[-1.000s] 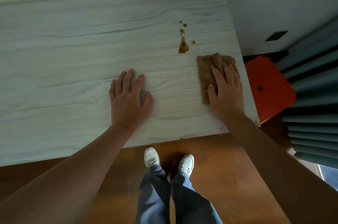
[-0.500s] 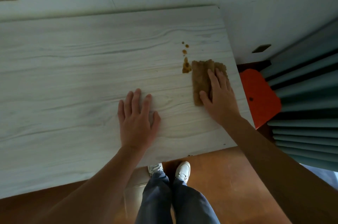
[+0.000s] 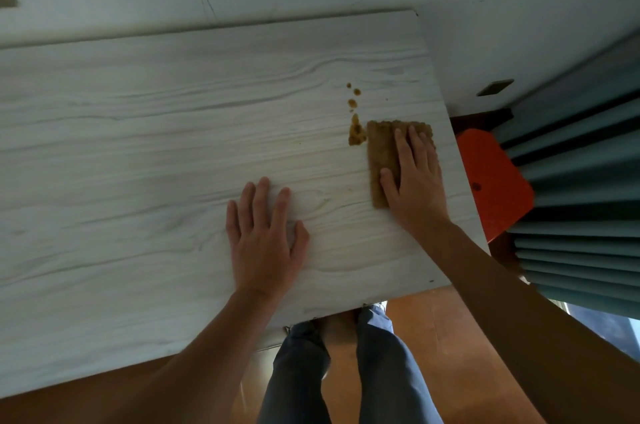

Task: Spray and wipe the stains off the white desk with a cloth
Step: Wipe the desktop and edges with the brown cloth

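since a second ago the brown cloth [image 3: 381,153] has slid left across the white bench [image 3: 138,146] under the right hand [image 3: 415,178], and its left edge now touches the largest of the brown stains [image 3: 356,136]; the left hand [image 3: 265,240] has kept its place

that left hand lies flat on bare bench, fingers straight and a little spread, its grip open with nothing in it. the stains run in a short line of drops toward the wall, the small far ones untouched. the right hand presses flat on the folded cloth, fingers straight, not curled round it. past the bench edge sit an orange object [image 3: 491,178] and a pleated curtain [image 3: 581,181]

as i judge it, the risk is that a dry push smears the blot sideways instead of lifting it, or that a short stroke misses the far drops. no container or spray bottle shows
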`<action>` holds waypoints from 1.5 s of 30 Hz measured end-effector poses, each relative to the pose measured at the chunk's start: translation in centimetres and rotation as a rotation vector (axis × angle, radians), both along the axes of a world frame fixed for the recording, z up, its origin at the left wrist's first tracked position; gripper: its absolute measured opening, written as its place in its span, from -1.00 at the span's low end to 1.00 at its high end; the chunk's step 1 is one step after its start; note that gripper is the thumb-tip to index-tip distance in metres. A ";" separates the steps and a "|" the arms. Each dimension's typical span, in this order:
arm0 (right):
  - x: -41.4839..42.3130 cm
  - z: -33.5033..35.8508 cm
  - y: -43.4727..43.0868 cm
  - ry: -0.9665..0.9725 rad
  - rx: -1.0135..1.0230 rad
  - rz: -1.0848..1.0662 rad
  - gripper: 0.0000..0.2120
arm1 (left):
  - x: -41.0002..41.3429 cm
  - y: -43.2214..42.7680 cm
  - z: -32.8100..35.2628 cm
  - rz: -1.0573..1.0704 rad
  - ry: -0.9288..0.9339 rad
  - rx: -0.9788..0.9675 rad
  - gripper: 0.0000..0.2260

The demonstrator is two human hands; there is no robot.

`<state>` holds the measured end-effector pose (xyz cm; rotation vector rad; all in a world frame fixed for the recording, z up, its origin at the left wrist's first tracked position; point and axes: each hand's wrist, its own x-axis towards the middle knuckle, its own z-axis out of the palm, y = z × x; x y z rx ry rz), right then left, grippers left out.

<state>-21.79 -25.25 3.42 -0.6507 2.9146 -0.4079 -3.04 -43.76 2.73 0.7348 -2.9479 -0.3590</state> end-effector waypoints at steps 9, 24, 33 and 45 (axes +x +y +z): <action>-0.1 -0.4 0.2 -0.015 -0.054 -0.002 -0.32 | 0.0 0.1 0.2 0.000 -0.032 0.000 -0.47; -10.2 -0.7 1.5 0.034 -0.088 0.095 -0.43 | -3.8 3.5 -0.5 0.275 -0.061 -0.038 -0.45; -18.8 -0.8 -5.0 0.061 -0.087 0.110 -0.45 | -3.6 3.4 -1.3 0.272 -0.043 -0.087 -0.46; -20.3 -0.7 -8.6 -0.038 -0.189 0.730 -0.45 | -3.5 3.2 -1.8 0.268 -0.027 -0.102 -0.47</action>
